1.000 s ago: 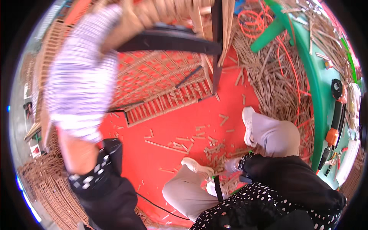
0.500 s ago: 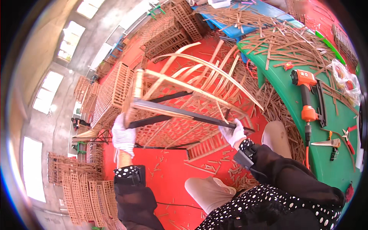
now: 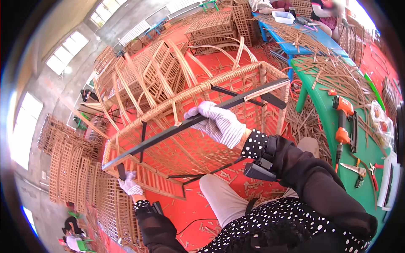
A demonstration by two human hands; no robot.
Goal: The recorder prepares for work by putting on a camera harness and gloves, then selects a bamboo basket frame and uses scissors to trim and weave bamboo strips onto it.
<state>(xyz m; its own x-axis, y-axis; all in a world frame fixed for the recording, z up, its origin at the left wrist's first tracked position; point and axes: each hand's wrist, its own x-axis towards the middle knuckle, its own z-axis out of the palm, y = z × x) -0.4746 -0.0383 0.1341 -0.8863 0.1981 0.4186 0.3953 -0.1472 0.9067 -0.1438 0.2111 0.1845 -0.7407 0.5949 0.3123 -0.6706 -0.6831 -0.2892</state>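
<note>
A large half-woven rattan basket frame [image 3: 169,103] is held tilted in front of me, with long loose strips sticking up from its far side. A flat black bar [image 3: 162,138] crosses its near edge from lower left to upper right. My right hand [image 3: 219,123], in a striped white glove, is closed around the middle of this bar. My left hand [image 3: 131,184], gloved alike, is closed at the frame's lower left corner, beside a short black bracket [image 3: 122,172]. Some of its fingers are hidden behind the corner.
On the right, a green table [image 3: 320,126] bears an orange nail gun [image 3: 342,120], scissors [image 3: 353,169], red-handled pliers [image 3: 373,177] and many brown strips. A blue table [image 3: 278,31] stands beyond. Stacked woven panels [image 3: 67,168] line the left; scraps litter the red floor [image 3: 171,211].
The basket frame has been turned, its left end now lower and its right end higher. My left hand has moved down; my right hand has shifted left and up to the bar's middle.
</note>
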